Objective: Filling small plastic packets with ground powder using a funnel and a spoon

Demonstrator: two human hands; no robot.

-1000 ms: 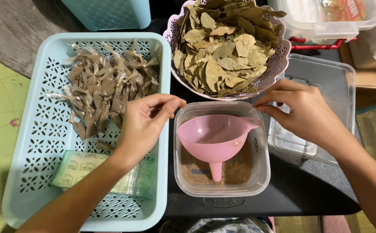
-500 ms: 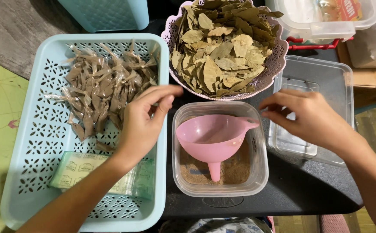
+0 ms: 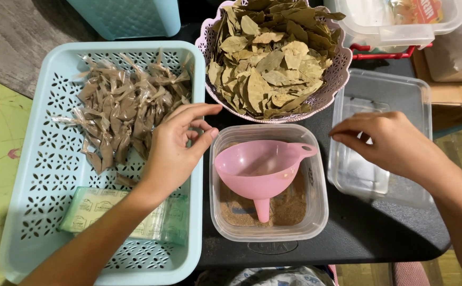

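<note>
Both hands are drawing apart from the clear tub [image 3: 269, 182]: the left hand [image 3: 175, 145], empty with fingers loosely curled, is hovering over the blue basket [image 3: 27, 159] beside the filled packets [image 3: 122, 114], while the right hand [image 3: 387, 143], curled and holding nothing, is hanging above the upturned lid [image 3: 379, 135]. The pink funnel [image 3: 257, 172] is lying in the tub on brown powder, so this is looking like a pause between packets. A next move would be calling for a fresh empty sachet from the flat pack [image 3: 119, 214] before any filling.

Two hands: the left hand [image 3: 175, 145] and the right hand [image 3: 389, 145]. One pink funnel [image 3: 260, 169], between the two sets of fingers, in one clear tub [image 3: 318, 212]. One bowl of dried leaves [image 3: 273, 53] beyond the fingers, too many to count. One pale blue basket [image 3: 24, 212] holding many small packets [image 3: 119, 114] and one bag stack [image 3: 104, 212]. One clear lid [image 3: 384, 95] under the right fingers
</note>
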